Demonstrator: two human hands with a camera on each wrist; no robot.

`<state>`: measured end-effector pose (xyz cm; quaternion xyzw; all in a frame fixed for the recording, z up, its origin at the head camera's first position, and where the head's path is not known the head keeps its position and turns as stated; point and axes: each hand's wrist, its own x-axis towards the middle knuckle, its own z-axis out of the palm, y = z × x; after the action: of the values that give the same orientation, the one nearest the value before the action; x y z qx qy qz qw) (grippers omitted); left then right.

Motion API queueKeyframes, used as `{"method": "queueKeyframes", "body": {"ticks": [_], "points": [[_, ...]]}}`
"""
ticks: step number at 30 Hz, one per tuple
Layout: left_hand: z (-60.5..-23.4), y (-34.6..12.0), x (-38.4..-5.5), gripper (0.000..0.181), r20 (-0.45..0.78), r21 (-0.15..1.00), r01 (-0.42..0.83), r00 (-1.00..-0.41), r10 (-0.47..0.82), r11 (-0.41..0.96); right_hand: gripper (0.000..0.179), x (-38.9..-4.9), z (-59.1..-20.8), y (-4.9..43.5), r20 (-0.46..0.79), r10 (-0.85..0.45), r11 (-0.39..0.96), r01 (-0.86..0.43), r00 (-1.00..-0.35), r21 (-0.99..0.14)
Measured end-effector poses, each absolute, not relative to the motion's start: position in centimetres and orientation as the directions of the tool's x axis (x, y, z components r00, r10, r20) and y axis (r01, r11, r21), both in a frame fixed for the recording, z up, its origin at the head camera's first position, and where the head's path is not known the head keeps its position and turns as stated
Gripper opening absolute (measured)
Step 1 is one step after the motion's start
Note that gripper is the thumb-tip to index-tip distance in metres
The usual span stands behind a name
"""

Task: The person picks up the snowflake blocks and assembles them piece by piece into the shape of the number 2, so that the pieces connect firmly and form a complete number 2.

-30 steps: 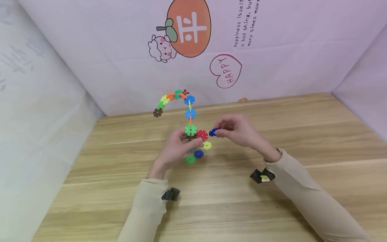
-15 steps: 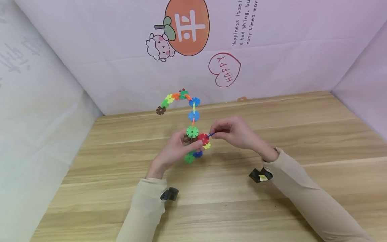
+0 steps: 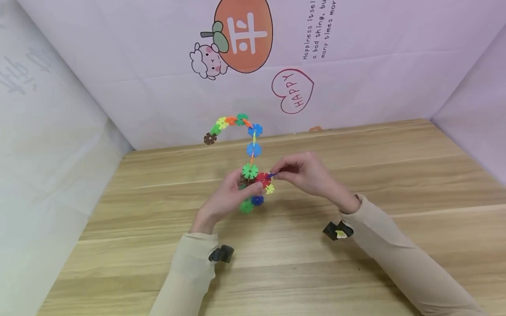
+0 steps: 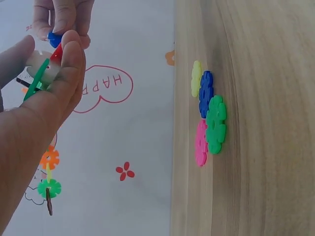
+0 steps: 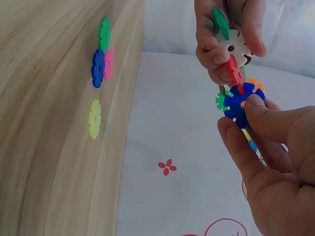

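My left hand [image 3: 231, 193] holds a chain of notched plastic snowflake discs at its lower end, near a green disc [image 3: 250, 171] and a red disc [image 3: 262, 178]. From there the chain runs upward and curves left to a brown disc [image 3: 210, 138]. A white disc [image 5: 231, 42] shows between the left fingers in the right wrist view. My right hand [image 3: 306, 173] pinches a dark blue disc [image 5: 235, 105] between thumb and fingers. Its edge meets the red disc's edge; how deep the notches engage cannot be told.
Several loose discs lie on the wooden table [image 3: 276, 272] below the hands: yellow [image 4: 196, 78], blue [image 4: 206, 93], green [image 4: 215, 125] and pink [image 4: 201, 142]. A printed white cloth [image 3: 158, 101] stands behind the table's far edge.
My right hand has moved left, bringing the blue disc from apart to the red disc's edge. The blue disc has turned edge-on to the head view. My left hand keeps its hold.
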<state>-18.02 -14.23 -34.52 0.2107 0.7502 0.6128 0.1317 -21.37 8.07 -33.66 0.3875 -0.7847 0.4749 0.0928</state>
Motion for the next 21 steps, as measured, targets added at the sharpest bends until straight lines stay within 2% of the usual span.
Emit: {"method": "queueKeyframes", "body": {"ticks": [5,11,21], "points": [[-34.64,-14.08,-18.01,0.026,0.030,0.988,0.095,-0.887,0.462,0.118,0.013,-21.26,-33.78,7.79,0.552,-0.498,0.223,-0.714,-0.669,-0.664],[-34.81,-13.75,-17.90,0.032,0.000,0.993,0.052,-0.897,0.443,0.105,0.012,-20.99,-33.78,7.43,0.559,-0.461,0.227,-0.700,-0.689,-0.677],[-34.99,-13.48,-18.14,0.026,0.078,0.988,0.123,-0.921,0.381,0.096,0.014,-20.77,-33.97,7.21,0.586,-0.436,0.180,-0.704,-0.683,-0.687]]}}
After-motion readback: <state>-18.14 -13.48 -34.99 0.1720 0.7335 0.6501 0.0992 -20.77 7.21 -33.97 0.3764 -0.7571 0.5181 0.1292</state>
